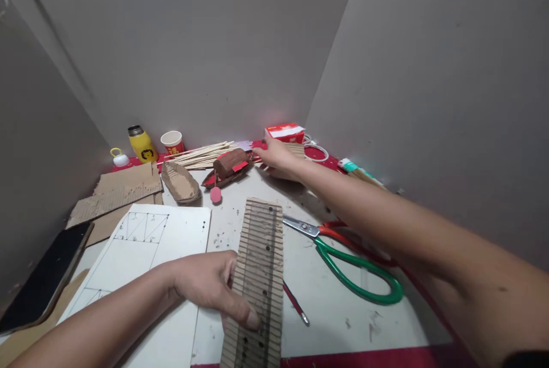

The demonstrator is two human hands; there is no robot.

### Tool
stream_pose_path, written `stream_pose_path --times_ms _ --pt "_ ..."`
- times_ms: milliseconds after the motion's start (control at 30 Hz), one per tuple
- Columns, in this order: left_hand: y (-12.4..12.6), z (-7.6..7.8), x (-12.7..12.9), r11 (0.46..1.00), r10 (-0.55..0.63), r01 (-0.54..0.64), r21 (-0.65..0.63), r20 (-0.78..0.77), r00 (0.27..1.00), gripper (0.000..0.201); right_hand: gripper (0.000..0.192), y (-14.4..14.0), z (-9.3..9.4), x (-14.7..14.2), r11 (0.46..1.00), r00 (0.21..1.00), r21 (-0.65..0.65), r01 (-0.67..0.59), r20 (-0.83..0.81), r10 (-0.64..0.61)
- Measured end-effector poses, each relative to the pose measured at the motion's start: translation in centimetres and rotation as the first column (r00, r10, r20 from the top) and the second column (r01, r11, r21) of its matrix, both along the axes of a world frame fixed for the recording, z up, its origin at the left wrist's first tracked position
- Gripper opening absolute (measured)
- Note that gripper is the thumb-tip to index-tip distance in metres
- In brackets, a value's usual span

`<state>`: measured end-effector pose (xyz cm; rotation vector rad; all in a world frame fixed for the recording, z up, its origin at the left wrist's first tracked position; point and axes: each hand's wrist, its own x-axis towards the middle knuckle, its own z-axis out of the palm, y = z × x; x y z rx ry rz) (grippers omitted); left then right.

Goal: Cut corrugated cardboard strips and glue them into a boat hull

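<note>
My left hand (218,285) is closed on a long ribbed cardboard strip (257,242) in front of me, thumb flat on its face. A darker band with several black dots runs along the strip. My right arm stretches to the back of the table. There my right hand (278,156) is beside the stern of a small brown model boat (231,163) with a red deck. Its visible fingers reach forward and look apart; the fingertips are partly hidden. Scissors (343,259) with green and orange handles lie under my right forearm. A dark pencil (295,302) lies by the strip.
Left are a drawn-on paper sheet (184,230), a phone (45,276) and cardboard pieces (115,196). Farther back stand a cardboard hull (180,182), thin sticks (201,154), a yellow bottle (141,145), a paper cup (172,142) and a red box (285,132). Walls enclose the table.
</note>
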<state>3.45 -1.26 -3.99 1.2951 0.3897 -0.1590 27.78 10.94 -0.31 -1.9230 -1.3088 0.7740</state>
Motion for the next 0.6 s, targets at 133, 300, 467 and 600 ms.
stream_pose_path --times_ms 133,300,467,600 --pt "-0.1 -0.1 0.2 0.999 0.005 -0.006 -0.031 -0.031 0.999 0.04 0.033 2.9 -1.5 -1.0 0.996 0.996 -0.078 -0.037 -0.089 0.03" --pt "0.0 -0.5 0.3 1.0 -0.002 0.002 0.002 -0.069 0.998 0.037 0.033 3.2 -2.6 -1.7 0.992 0.976 -0.096 -0.076 -0.212 0.054" --pt "-0.3 -0.3 0.2 0.999 -0.019 0.016 -0.047 -0.077 0.997 0.043 0.034 2.0 -2.0 -0.7 0.995 0.953 -0.052 -0.08 -0.297 0.061" --pt "-1.0 0.1 0.2 0.997 -0.025 0.024 -0.077 -0.018 1.0 0.046 0.033 1.0 -0.5 1.4 0.999 0.946 0.026 -0.044 -0.32 0.05"
